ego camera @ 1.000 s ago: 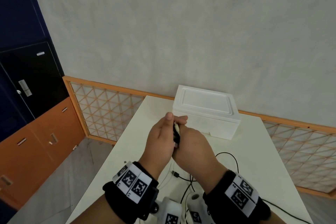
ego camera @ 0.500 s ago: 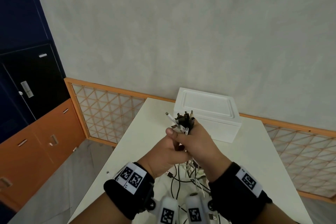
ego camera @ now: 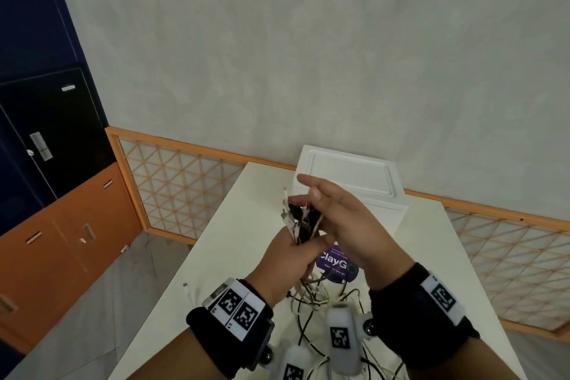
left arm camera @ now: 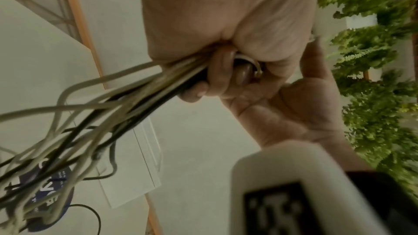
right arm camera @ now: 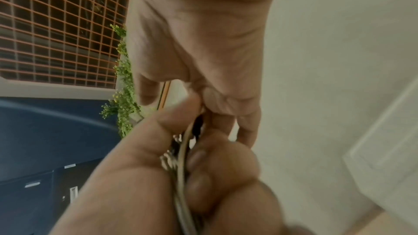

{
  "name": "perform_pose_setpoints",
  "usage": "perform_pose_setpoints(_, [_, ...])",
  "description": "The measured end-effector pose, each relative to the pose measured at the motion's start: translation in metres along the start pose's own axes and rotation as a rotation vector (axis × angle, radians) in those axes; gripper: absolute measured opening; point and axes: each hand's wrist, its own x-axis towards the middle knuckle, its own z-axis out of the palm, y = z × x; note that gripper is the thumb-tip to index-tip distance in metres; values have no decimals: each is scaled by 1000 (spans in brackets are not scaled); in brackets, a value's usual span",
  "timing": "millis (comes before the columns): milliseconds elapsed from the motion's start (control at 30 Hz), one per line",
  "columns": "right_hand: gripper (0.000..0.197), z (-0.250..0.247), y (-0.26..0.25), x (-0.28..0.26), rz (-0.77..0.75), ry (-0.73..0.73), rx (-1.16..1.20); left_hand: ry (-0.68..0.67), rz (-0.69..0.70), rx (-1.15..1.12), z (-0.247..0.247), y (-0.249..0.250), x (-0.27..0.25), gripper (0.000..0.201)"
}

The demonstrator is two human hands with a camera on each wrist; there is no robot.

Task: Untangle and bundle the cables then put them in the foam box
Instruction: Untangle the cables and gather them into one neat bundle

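Observation:
A bunch of black and white cables (ego camera: pixel 300 220) stands up out of my left hand (ego camera: pixel 291 253), which grips it just below the connector ends. In the left wrist view my fingers (left arm camera: pixel 217 76) curl tightly round the cables (left arm camera: pixel 95 113), whose loose lengths hang down to the table. My right hand (ego camera: pixel 336 213) is beside the connector ends with its fingers stretched out, holding nothing; I cannot tell whether it touches them. The white foam box (ego camera: pixel 348 176) sits behind the hands at the table's far edge, its lid on.
A round purple "ClayGo" disc (ego camera: pixel 337 265) lies on the white table (ego camera: pixel 234 225) under the hanging cables. One white connector (ego camera: pixel 186 285) lies loose near the left edge. Orange lattice panels (ego camera: pixel 172 182) and a grey wall stand behind the table.
My right hand has let go of the bundle and spread its fingers. The left hand alone keeps the cables, held a little higher than before.

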Motion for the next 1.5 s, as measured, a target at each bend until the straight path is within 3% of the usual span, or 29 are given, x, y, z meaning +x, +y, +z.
perform_pose_setpoints(67, [40,-1,-8,2,11,20,-88,-47,53,69,2,0,-2,18])
perform_pose_setpoints(133, [23,-3,-13,3,15,6,-120,-81,66,181,1,-1,-1,32])
perform_pose_setpoints(233, [21,-3,-18,2,-27,6,-143,-110,9,242,0,-3,0,45])
perform_pose_setpoints(400, [6,1,-16,-1,-121,82,-250,-114,-41,180,-2,0,-3,39])
perform_pose_setpoints(567, [18,-3,-22,-6,-169,62,-436,-120,-37,183,-9,-1,-4,27])
perform_pose_setpoints(700, [8,-2,-29,-10,-215,2,-664,-175,-60,284,-8,0,-6,37])
perform_pose_setpoints(800, [12,1,-34,-13,-208,-40,-750,-235,-61,403,-3,5,-8,40])
perform_pose_setpoints(900, [10,1,-35,-16,-209,-73,-783,-242,-33,459,-1,8,-11,38])
perform_pose_setpoints(1033, [4,-6,-31,-14,-203,-82,-769,-170,-30,339,-5,3,-9,29])
perform_pose_setpoints(1167, [7,-5,-23,-11,-165,-171,-735,-252,9,359,-4,3,-12,31])
perform_pose_setpoints(1233, [15,-7,-16,-10,-158,-195,-722,-213,-10,304,-4,3,-11,22])
perform_pose_setpoints(1300, [30,-11,-9,-8,-202,-153,-661,-87,-56,164,-4,3,-7,16])
perform_pose_setpoints(1367, [46,-13,-1,-10,-211,-12,-534,22,-94,5,-7,5,-2,17])
perform_pose_setpoints(1433, [56,-8,9,-12,-231,131,-492,50,-106,-82,-9,8,1,27])
perform_pose_setpoints(1500, [48,0,22,-11,-309,225,-562,38,-134,-136,-8,12,0,29])
